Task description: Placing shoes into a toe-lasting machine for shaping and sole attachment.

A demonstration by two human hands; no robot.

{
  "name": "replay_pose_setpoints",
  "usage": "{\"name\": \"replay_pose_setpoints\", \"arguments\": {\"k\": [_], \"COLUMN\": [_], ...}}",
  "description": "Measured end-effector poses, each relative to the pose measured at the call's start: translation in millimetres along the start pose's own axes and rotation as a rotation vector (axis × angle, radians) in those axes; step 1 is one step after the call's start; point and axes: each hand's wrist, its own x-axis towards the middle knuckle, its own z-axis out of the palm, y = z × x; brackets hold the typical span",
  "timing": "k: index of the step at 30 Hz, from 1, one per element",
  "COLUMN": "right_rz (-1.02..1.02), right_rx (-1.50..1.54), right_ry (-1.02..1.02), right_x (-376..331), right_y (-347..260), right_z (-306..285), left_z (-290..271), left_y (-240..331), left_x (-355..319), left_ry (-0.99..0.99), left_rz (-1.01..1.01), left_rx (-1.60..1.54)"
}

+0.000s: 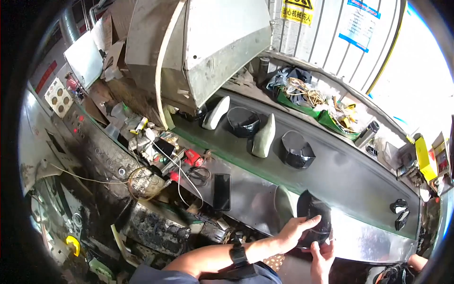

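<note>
A glossy black, curved, cup-like piece (314,213) is held between my two hands above the near metal edge of the conveyor. My left hand (292,234) grips its left side, thumb across the front. From below, my right hand (323,258) pinches its lower end; part of that grip is hidden. Just left of the piece, a pale rounded form (283,204) shows on the metal ledge. Across the dark belt (340,175) stand a cream shoe-shaped form (264,136), another cream form (216,113), and two open black pieces, one nearer (298,150) and one farther (242,122).
A black phone (222,191), white cable and red tool (193,157) lie left of the belt. A metal hood (198,52) covers its far end. Green trays of scraps (302,102) line the far side. Another person's hand (417,261) shows at right, near small black items (401,213).
</note>
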Motion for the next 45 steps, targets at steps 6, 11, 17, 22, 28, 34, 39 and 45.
{"name": "replay_pose_setpoints", "arguments": {"k": [6, 11, 17, 22, 28, 34, 39, 45], "right_rz": [-0.149, -0.196, -0.218, -0.292, 0.075, 0.113, -0.455, -0.697], "right_rx": [-0.194, -0.542, -0.712, -0.351, 0.383, -0.172, -0.920, -1.338], "right_ry": [-0.218, -0.431, -0.382, -0.291, -0.145, -0.139, -0.589, -0.525], "right_x": [-23.1, -31.4, -22.3, 6.5, 30.6, 35.9, 26.5, 5.0], "right_y": [-51.7, -72.9, -76.8, -36.0, -46.6, -24.6, 15.7, 104.2], "right_z": [38.1, 24.5, 27.0, 39.3, 65.2, 27.7, -35.9, -53.0], "left_z": [20.5, 18.7, 32.7, 15.4, 1.1, -12.2, -94.8, -154.2], "left_y": [30.4, 56.9, 35.4, 29.1, 18.3, -6.0, 26.7, 15.7], "left_x": [-34.9, -66.2, -43.5, 1.2, 30.9, 40.4, 50.9, 92.9], "left_ry": [0.167, 0.146, 0.362, 0.581, 0.430, 0.376, 0.009, 0.445], "left_rz": [0.297, 0.266, 0.389, 0.917, 1.080, 0.656, 0.039, -0.063], "left_rx": [0.129, 0.266, 0.191, 0.791, 0.927, 0.113, -0.260, 0.428]}}
